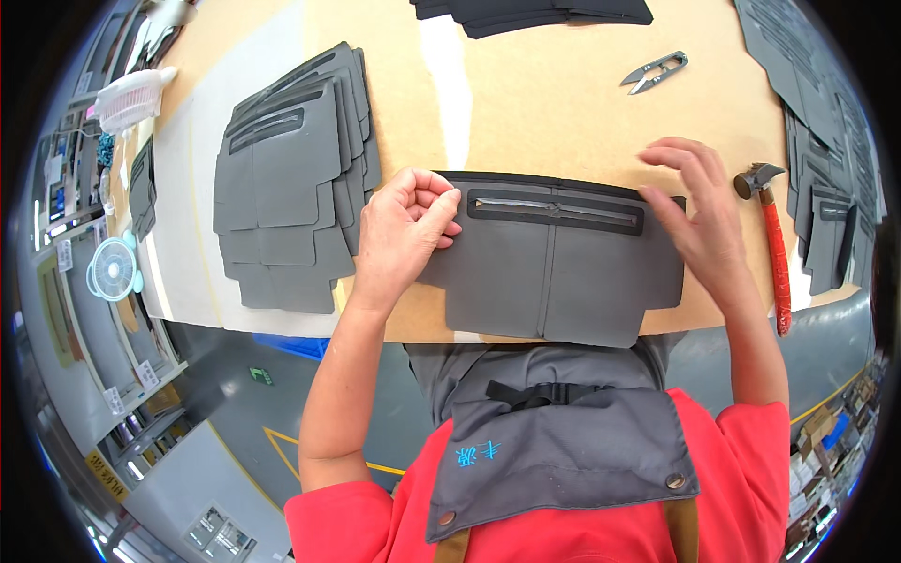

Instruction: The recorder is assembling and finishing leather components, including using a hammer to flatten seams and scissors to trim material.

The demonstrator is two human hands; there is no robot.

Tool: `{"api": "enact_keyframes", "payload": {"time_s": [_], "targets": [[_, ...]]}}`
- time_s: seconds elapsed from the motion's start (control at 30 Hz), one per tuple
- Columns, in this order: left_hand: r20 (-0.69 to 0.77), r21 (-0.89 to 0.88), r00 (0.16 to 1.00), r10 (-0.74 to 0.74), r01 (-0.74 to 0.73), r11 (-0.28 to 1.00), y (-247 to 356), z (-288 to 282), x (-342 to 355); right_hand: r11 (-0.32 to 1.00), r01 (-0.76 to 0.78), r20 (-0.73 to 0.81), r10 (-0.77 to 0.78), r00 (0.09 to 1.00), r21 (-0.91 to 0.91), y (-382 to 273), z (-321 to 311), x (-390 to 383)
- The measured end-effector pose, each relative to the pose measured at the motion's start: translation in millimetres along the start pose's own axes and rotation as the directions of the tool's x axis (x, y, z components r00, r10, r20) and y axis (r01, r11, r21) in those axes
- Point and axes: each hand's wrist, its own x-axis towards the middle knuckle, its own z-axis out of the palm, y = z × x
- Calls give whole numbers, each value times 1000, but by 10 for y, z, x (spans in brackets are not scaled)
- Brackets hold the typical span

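Grey panel (596, 277): slot (516, 205) framed; notched sides (664, 281) unjoined, likely outstanding. Our left hand (402, 230) pinches narrow, grip unclear; our right hand (702, 211) splays wide.

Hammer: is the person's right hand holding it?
No, the hammer lies on the table, to the right of the right hand and apart from it.

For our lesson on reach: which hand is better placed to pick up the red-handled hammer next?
The right hand, probably: it is open and nearer the red-handled hammer. The left hand is curled at the left end of the gray panel, farther away.
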Motion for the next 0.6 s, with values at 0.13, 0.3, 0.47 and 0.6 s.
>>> {"api": "enact_keyframes", "payload": {"time_s": [0.13, 0.3, 0.47, 0.6], "targets": [[-1, -58, 999, 42, -42, 997, -37, 43, -25, 981, -171, 122, 182, 976, -96, 87, -193, -110], [-7, 233, 961, 277, -268, 935, 233, 179, -78, 907, -419, 539, 375, 755, -44, 236, -335, 199], [440, 335, 719, 537, -687, 645, 647, 572, 260, 946, -280, 443, 184, 878, 162, 75, -376, 329], [651, 264, 755, 81, -325, 908, 645, 672, 528, 930, -199, 120, 169, 978, 309, -122, -145, 134]]}}
